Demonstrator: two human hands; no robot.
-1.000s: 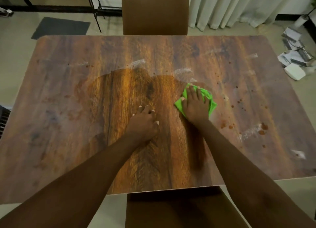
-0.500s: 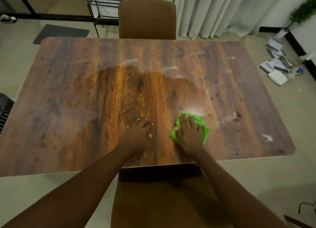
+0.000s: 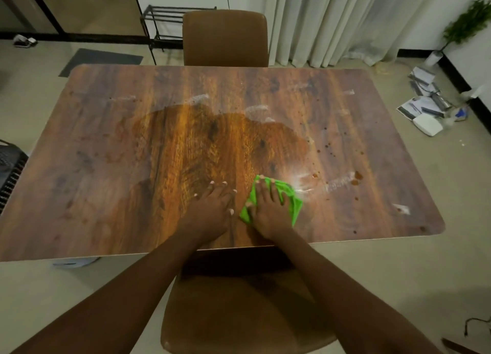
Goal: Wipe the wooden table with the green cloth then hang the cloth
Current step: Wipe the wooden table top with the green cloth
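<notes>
Pulled back toward the near edge since a second ago, the green cloth [image 3: 296,206] lies on the wooden table [image 3: 106,167] under the right hand [image 3: 269,212], whose fingers spread flat, pressing it. The left hand [image 3: 210,210] rests flat and empty on the wood just beside it.

Both arms reach forward, side by side. The left hand [image 3: 212,207] lies flat, fingers spread; the right hand [image 3: 269,210] is palm-down, fingers straight.

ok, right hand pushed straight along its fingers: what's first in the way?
Nothing stands there. The right hand, flat on the cloth, points up the wet table; first mark is probably the white streak, then the far chair.
</notes>
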